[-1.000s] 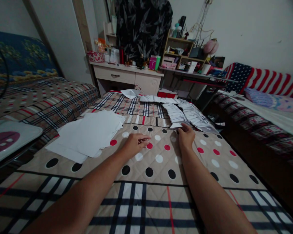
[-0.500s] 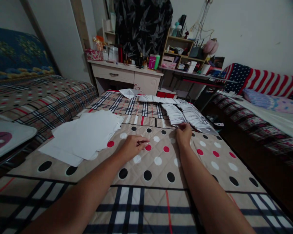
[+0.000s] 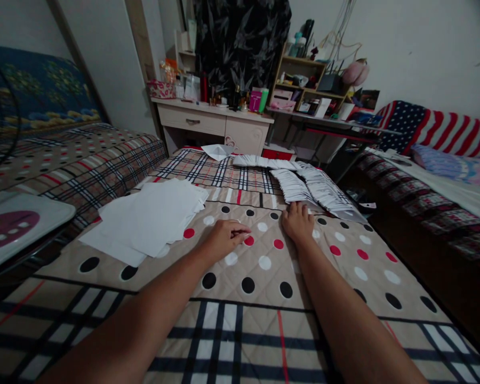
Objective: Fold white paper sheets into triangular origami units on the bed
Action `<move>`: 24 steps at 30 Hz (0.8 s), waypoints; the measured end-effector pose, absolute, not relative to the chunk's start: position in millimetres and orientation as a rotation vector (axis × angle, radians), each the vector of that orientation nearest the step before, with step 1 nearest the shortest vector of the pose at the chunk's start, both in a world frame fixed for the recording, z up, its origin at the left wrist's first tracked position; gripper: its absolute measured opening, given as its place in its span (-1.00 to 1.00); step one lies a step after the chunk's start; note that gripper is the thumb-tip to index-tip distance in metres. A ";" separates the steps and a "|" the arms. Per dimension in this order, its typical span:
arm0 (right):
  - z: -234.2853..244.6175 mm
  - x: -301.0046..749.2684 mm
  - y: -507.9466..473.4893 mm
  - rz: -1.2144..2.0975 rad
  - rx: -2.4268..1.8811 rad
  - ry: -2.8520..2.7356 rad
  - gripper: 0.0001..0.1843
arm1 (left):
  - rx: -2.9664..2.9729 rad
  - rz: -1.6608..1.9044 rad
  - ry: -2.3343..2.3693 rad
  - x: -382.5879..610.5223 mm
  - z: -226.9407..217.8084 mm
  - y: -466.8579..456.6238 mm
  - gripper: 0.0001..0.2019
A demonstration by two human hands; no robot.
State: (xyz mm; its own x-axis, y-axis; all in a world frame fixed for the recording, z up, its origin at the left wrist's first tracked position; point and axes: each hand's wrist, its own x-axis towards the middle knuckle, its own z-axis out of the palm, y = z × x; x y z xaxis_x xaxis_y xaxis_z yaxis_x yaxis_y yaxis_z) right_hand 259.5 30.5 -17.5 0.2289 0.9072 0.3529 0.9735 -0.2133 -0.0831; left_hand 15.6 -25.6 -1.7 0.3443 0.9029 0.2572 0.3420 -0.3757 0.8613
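Observation:
My left hand [image 3: 226,237] rests on the polka-dot bedspread [image 3: 260,298], fingers loosely extended to the right and nothing visible in them. To its left lies a loose pile of white paper sheets [image 3: 156,216]. My right hand [image 3: 298,221] is palm down with fingers apart, at the near end of a row of folded white papers [image 3: 291,185]; its fingertips touch or nearly touch that row. A second row of folded papers [image 3: 324,188] runs alongside on the right, and another row [image 3: 264,161] lies across the far end.
One creased white sheet [image 3: 217,152] lies near the bed's far edge. At left stands a white folding table [image 3: 52,213]. Beyond the bed are a cluttered dresser [image 3: 192,121] and a desk with a shelf. A sofa with a flag-pattern cover [image 3: 444,128] is at right.
My right hand has gone from closed fingertips at the paper row to lying flatter with fingers spread. The left hand stays on the bedspread. The view has shifted slightly left.

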 end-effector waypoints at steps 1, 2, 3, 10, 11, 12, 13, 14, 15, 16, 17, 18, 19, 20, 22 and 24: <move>-18.5 257.9 28.9 -0.339 -2.239 -1.769 -0.41 | 1.901 0.993 1.100 15.7 -1.3 -26.1 -0.83; -19.4 256.4 27.1 -0.344 -2.250 -1.780 -0.38 | 1.907 0.996 1.105 15.9 -1.1 -26.8 -0.82; -20.4 254.7 24.9 -0.355 -2.258 -1.774 -0.36 | 1.913 0.996 1.096 16.5 -1.3 -27.4 -0.81; -20.3 235.3 -6.0 -0.393 -2.234 -1.881 -0.35 | 1.877 1.027 1.198 8.2 3.9 -18.4 -0.81; -19.0 232.3 -11.3 -0.385 -2.215 -1.922 -0.35 | 1.880 1.048 1.325 1.8 8.2 -14.9 -0.83; -17.7 229.5 -16.2 -0.381 -2.194 -1.959 -0.35 | 1.871 1.074 1.447 -6.3 13.1 -11.3 -0.84; -16.4 227.1 -20.3 -0.380 -2.183 -1.983 -0.35 | 1.858 1.101 1.551 -15.7 18.2 -7.7 -0.84; -15.1 225.1 -23.6 -0.381 -2.176 -1.999 -0.35 | 1.851 1.130 1.671 -25.9 22.7 -4.4 -0.84; -14.0 223.5 -25.9 -0.378 -2.176 -2.008 -0.35 | 1.902 1.133 1.886 -36.3 26.4 -1.5 -0.83; -12.9 222.3 -27.4 -0.372 -2.183 -2.008 -0.35 | 1.924 1.102 2.075 -46.4 29.0 1.0 -0.74; -12.0 221.4 -28.2 -0.364 -2.188 -2.007 -0.34 | 1.915 1.047 2.217 -55.7 30.2 3.1 -0.61; -11.1 220.8 -28.5 -0.355 -2.192 -2.006 -0.34 | 1.886 0.971 2.321 -63.7 30.2 4.8 -0.48; -10.3 220.4 -28.6 -0.348 -2.194 -2.004 -0.35 | 1.850 0.889 2.380 -70.2 29.2 6.3 -0.37; -9.6 220.2 -28.5 -0.342 -2.194 -2.002 -0.35 | 1.821 0.810 2.404 -75.4 27.7 7.5 -0.28; -8.6 220.0 -28.6 -0.334 -2.192 -1.999 -0.35 | 1.791 0.692 2.410 -81.9 24.4 9.6 -0.19; -8.1 220.1 -28.9 -0.329 -2.190 -1.997 -0.36 | 1.786 0.627 2.404 -85.6 23.0 11.4 -0.18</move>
State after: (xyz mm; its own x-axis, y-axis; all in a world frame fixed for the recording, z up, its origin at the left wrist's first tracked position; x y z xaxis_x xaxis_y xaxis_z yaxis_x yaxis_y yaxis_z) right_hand 220.1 -28.9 -8.1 0.0843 0.9598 0.2676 0.9949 -0.0958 0.0302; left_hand -85.6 11.4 23.0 -0.3164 0.9324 0.1747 0.8990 0.2360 0.3689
